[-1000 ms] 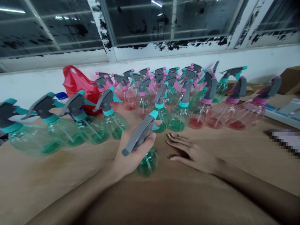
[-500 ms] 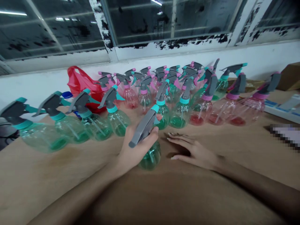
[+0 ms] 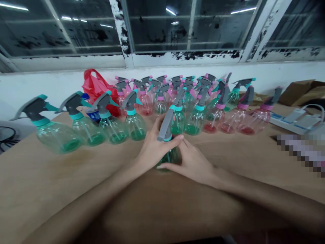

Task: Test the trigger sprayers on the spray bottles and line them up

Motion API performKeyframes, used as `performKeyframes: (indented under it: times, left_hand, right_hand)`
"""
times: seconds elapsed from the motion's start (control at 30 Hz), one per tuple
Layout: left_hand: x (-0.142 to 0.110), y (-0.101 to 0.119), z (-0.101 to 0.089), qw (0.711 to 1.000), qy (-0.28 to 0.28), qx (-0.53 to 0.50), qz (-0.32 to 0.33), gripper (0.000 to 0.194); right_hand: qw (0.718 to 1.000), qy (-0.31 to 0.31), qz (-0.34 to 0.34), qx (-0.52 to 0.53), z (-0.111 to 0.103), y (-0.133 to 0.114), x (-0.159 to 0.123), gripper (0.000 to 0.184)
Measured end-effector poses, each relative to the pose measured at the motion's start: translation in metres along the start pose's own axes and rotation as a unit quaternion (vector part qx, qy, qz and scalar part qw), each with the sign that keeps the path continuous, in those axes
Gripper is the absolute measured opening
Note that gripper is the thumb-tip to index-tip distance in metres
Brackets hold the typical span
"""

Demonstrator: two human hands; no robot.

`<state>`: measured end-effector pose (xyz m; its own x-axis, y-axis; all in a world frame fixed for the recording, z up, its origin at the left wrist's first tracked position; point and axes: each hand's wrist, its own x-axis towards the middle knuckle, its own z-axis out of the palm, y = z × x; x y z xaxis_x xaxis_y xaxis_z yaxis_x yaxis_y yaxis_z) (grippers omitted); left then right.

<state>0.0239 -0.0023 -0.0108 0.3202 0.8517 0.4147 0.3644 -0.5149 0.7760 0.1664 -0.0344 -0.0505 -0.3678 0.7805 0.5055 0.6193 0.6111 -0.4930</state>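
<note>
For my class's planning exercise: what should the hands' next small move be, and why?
Perhaps steady the green spray bottle with the right hand: its thumb crosses in front of the bottle's lower body, while the left hand grips near the turquoise collar.

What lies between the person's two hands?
A green spray bottle: in the head view, the left hand is around its neck and the right hand at its lower body.

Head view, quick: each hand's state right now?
Left hand: closed, holding the foremost green spray bottle.
Right hand: curved against that bottle's body; fingers partly hidden, grip cannot be told.
</note>
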Motion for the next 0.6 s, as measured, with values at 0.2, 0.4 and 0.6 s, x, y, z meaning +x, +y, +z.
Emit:
performKeyframes:
  times: [0.2,0.4,0.6]
  left_hand:
    - [-0.023,-0.014,-0.021,0.997,-0.030,0.070,0.005,0.069]
    - [-0.054,-0.039,-0.038,0.989,-0.013,0.144,-0.037,0.056]
    - [-0.062,-0.051,-0.049,0.980,-0.049,0.189,-0.046,0.044]
  right_hand:
    - [0.998,-0.004,0.023,-0.057,0.004,-0.002,0.013,0.060]
    - [0.985,0.037,0.007,-0.168,0.013,0.011,0.046,0.063]
    - [0.964,0.059,0.031,-0.259,0.023,0.021,0.074,0.071]
